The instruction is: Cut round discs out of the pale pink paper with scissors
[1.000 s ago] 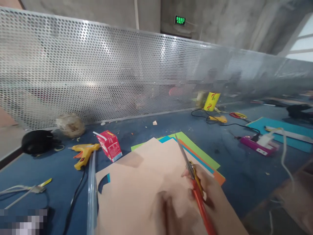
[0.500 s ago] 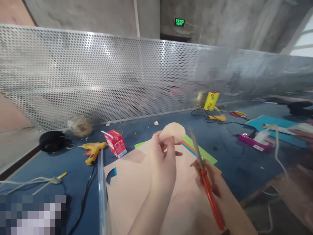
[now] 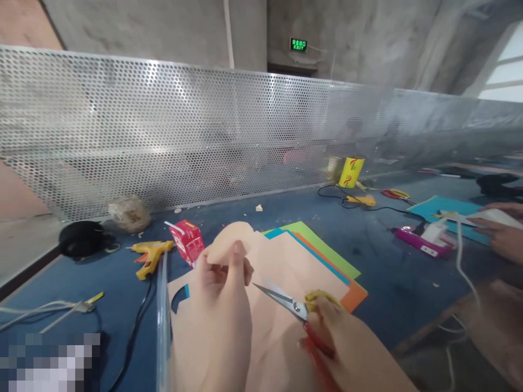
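My left hand [image 3: 223, 294] pinches a small rounded peach paper cutout [image 3: 226, 239] and holds it up over a large peach paper sheet [image 3: 281, 283]. My right hand [image 3: 347, 348] grips red-handled scissors [image 3: 300, 321], whose blades are slightly parted and point left toward the left hand. Beneath the peach sheet lie green, blue and orange sheets [image 3: 327, 256] on the blue table [image 3: 392, 283].
A yellow glue gun [image 3: 149, 255], a red drink carton [image 3: 187, 240], a clear ruler [image 3: 162, 321] and a black object [image 3: 79, 238] lie to the left. A perforated metal screen [image 3: 163, 136] runs along the back. A pink power strip [image 3: 420, 242] and another person's hand [image 3: 502, 234] are at the right.
My left hand has moved left and down with the cutout. The scissors have swung from pointing upward to pointing left, with the right hand lower.
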`<action>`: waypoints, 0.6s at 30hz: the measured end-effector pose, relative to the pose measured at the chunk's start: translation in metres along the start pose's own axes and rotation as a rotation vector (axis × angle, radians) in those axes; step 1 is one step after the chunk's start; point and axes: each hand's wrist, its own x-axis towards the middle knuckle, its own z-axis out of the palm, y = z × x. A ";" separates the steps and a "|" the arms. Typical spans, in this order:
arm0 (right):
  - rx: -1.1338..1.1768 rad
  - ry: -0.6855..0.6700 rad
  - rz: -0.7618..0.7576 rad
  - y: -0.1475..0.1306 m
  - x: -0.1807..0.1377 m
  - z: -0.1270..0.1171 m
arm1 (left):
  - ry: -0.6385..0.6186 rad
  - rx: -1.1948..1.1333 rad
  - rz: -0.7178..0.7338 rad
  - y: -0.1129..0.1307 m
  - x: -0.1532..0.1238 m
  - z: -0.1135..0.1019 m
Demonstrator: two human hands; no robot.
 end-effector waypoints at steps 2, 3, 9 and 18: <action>-0.007 0.028 -0.012 -0.004 0.000 0.009 | 0.060 -0.045 0.015 0.006 0.008 0.004; -0.002 0.050 0.003 -0.006 0.002 0.013 | 0.077 -0.062 0.024 0.010 0.011 0.005; 0.001 0.112 0.024 -0.023 0.010 0.032 | 0.047 -0.093 0.122 0.035 0.023 0.020; 0.245 0.216 0.057 0.002 0.011 0.000 | -0.089 -0.088 0.057 0.009 0.024 0.012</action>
